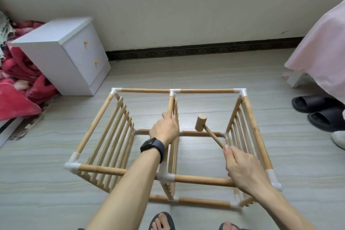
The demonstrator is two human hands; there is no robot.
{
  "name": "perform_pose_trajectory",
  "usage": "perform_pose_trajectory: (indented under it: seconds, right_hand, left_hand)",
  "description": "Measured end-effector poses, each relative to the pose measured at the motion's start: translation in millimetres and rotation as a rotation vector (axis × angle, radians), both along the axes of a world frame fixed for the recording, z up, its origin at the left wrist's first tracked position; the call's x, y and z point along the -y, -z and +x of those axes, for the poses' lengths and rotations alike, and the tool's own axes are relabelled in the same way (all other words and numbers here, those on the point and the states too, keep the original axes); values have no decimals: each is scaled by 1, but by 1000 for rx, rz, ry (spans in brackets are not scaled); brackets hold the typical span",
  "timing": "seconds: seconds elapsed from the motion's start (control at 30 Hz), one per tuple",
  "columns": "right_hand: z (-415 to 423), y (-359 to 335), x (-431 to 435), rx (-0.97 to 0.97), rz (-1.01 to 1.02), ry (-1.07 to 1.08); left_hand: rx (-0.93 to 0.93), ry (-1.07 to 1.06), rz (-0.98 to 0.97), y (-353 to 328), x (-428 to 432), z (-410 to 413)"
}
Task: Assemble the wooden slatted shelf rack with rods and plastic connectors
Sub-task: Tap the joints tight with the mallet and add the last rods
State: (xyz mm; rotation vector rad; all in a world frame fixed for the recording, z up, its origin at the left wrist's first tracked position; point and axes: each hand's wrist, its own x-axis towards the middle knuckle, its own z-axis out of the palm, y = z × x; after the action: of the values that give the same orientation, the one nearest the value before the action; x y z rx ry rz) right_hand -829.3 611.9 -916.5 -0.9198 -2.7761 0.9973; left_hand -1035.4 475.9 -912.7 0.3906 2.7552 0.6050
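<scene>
The shelf rack (202, 178) stands on the floor (186, 73) beneath my fingers, light and stiff but, I judge, loose at its plastic connectors (166, 176), so my left hand (165, 129) grips the middle panel's top rod while my right hand (242, 168) clasps the mallet (201, 122) handle.

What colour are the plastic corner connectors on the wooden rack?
White; the plastic corner connectors show best in the head view.

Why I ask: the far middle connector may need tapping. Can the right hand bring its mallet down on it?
Probably yes: the right hand holds the mallet raised nearby, and nothing lies above the far middle connector.
</scene>
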Motion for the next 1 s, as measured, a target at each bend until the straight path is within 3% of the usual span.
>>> perform_pose_trajectory:
  seconds: [0.37,0.47,0.53,0.67,0.87,1.0]
  right_hand:
    - [-163,-19,-11,-413,123,-91]
    - [-187,-9,-12,-71,239,-147]
    - [-191,-9,-15,-29,263,-130]
    - [-157,-18,-36,-222,147,-78]
    - [-36,6,-64,-401,84,116]
    - [-23,33,-47,-431,-30,175]
  left_hand:
    - [-110,-81,28,24,-8,0]
    - [-124,-82,25,25,-9,-2]
    - [-139,-77,14,26,-9,-4]
    - [-214,-56,-35,27,0,-23]
    - [-249,-106,-123,23,24,-78]
    - [-513,18,-310,9,15,-72]
